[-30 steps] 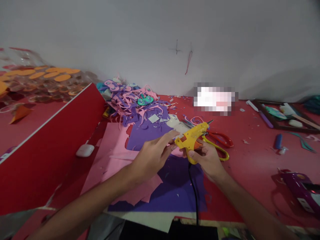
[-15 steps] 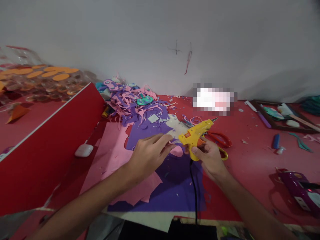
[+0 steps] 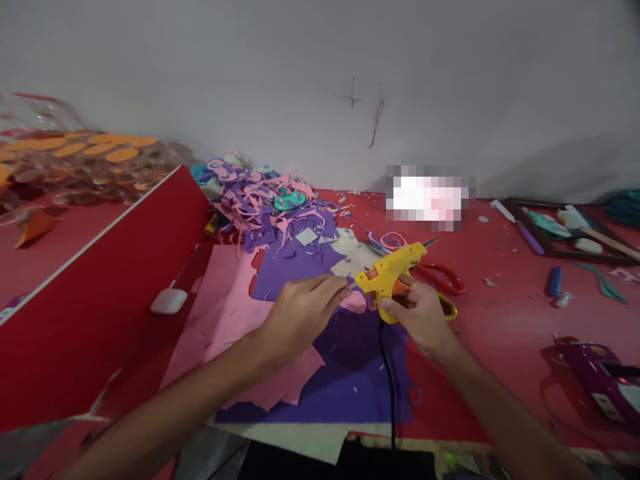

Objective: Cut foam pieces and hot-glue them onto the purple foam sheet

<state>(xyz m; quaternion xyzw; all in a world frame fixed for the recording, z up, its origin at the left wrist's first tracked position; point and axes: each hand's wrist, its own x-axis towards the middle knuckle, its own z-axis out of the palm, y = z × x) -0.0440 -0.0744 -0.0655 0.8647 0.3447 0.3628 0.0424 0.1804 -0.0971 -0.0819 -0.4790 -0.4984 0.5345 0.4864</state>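
Observation:
My right hand (image 3: pixel 425 313) is wrapped round the grip of a yellow hot glue gun (image 3: pixel 393 270), its nozzle tilted up to the right. A black cord (image 3: pixel 389 380) hangs from the handle. At the gun's rear end, my left hand (image 3: pixel 305 310) pinches a thin translucent glue stick (image 3: pixel 352 287); only a short piece of it shows. Beneath the hands lie a pink foam sheet (image 3: pixel 225 287) and a purple sheet (image 3: pixel 360 387). A rounded pink piece (image 3: pixel 354 303) rests on the purple one. Scissors with red and yellow handles (image 3: pixel 445 279) lie partly behind the gun.
A heap of pink and purple scraps (image 3: pixel 265 193) sits against the wall. To the left stand a red divider (image 3: pixel 115 287) and a white case (image 3: pixel 169 301). On the right lie a dark frame (image 3: pixel 540 247) with small items, a blue piece (image 3: pixel 554 281) and a purple device (image 3: pixel 600 377).
My left hand has moved slightly right, closer to the gun's rear, and less of the glue stick shows. The glue gun has shifted only slightly.

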